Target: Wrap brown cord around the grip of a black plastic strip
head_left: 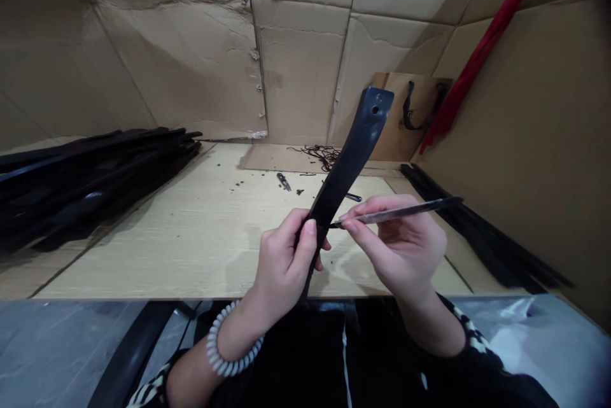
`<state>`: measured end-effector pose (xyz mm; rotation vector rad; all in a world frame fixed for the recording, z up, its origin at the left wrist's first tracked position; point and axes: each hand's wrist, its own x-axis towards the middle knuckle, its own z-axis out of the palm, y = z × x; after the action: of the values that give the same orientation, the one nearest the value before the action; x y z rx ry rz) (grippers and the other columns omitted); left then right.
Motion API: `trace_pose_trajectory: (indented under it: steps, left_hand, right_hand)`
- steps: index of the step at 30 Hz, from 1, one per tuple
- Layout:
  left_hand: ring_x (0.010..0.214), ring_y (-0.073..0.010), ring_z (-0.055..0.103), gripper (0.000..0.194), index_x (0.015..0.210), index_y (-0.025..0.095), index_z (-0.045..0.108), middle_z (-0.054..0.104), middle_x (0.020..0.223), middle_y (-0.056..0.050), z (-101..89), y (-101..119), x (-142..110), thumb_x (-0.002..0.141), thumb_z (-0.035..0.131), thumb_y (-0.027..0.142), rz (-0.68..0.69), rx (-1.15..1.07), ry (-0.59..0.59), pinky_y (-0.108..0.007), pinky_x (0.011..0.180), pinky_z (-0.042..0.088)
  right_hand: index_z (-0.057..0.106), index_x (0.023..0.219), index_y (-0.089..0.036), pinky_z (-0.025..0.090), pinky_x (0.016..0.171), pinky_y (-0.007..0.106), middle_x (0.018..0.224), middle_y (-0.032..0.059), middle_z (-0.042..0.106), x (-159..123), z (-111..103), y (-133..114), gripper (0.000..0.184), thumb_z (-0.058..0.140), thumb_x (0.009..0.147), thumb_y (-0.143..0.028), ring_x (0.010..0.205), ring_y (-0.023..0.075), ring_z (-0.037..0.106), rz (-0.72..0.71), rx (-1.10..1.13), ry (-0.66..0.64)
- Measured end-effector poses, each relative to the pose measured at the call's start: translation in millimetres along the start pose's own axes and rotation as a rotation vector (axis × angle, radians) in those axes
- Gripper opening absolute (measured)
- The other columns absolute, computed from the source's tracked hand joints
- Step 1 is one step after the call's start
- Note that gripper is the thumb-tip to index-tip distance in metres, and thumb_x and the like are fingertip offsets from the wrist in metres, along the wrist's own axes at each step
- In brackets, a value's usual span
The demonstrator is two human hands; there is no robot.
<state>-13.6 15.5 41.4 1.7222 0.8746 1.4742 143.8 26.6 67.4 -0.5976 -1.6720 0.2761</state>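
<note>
My left hand [289,258] is closed around a black strap [351,153], thumb on its face and fingers behind. The strap slants up and to the right, and its upper end has a round hole. In my right hand [405,246] is a slim pen-like tool [401,211], pinched near its dark tip. That tip meets the strap's right edge, just beside my left thumb. What kind of tool it is I cannot make out. The strap's lower end is partly hidden by my left hand.
Many black strips lie piled on the left [95,185], with more strips [477,230] on the right. On the table [191,236] are small thread snips [283,181], dark scraps and tangled dark cord [322,154]. Cardboard walls [300,70] and a paper bag [389,134] stand behind.
</note>
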Motion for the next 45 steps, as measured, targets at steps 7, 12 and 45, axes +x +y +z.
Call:
trace_pose_trajectory:
  steps: [7, 12, 45]
  left_hand:
    - [0.048, -0.0045, 0.059, 0.026, 0.093, 0.014, 0.055, 0.064, 0.072, 0.001, -1.1, 1.3, 0.4, 0.104, 0.041, 0.032, 0.010, 0.009, 0.005, -0.016, 0.046, 0.047]
    - [0.048, -0.0045, 0.059, 0.025, 0.094, 0.015, 0.055, 0.064, 0.072, 0.001, -0.6, 2.5, 1.5, 0.104, 0.040, 0.032, -0.003, 0.020, 0.005, -0.015, 0.046, 0.047]
    - [0.052, -0.0075, 0.062, 0.028, 0.102, 0.015, 0.060, 0.071, 0.082, -0.003, -3.5, 0.8, 2.5, 0.103, 0.046, 0.039, -0.108, -0.130, -0.051, -0.018, 0.049, 0.051]
  right_hand:
    - [0.058, 0.096, -0.014, 0.054, 0.075, 0.016, 0.089, -0.0024, 0.062, 2.2, 0.3, 1.2, 0.024, 0.070, 0.080, 0.000, 0.082, 0.0047, 0.064, -0.089, 0.028, -0.017]
    - [0.060, 0.092, -0.013, 0.049, 0.072, 0.013, 0.086, -0.0027, 0.061, 5.5, 0.6, 1.1, 0.020, 0.072, 0.080, -0.003, 0.080, 0.0019, 0.059, -0.069, -0.018, -0.019]
    - [0.057, 0.082, -0.009, 0.048, 0.058, 0.006, 0.074, -0.0022, 0.057, 11.7, -4.1, -2.4, 0.011, 0.066, 0.088, -0.010, 0.063, -0.0003, 0.058, 0.134, 0.148, -0.042]
